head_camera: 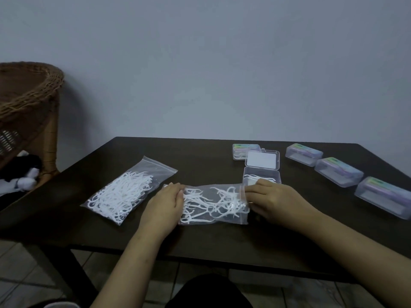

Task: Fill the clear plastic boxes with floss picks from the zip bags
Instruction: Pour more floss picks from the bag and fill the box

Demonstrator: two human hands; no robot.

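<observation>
Across the lower half of the frame runs a dark wooden table, w/ a plain grey wall behind it. At upper left stands a wicker chair, holding a black-and-white soft item on its seat; can't tell what it is.

Left of centre on the table lies a full zip bag, packed w/ white floss picks, lying diagonally, untouched. At frame centre lies a second zip bag, flat, lengthwise left to right, approx. half full of picks. The left hand holds this bag's left end, fingers curled over the edge. The right hand pinches the bag's right end, thumb and fingers closed on the plastic at the opening.

Along the right side sit three closed clear boxes in a diagonal row, each w/ a pastel label on the lid; contents not clear. Just above the right hand sits an open clear box, lid flipped back, a few picks inside. Behind it, touching the lid, sits another closed box w/ picks visible inside.
</observation>
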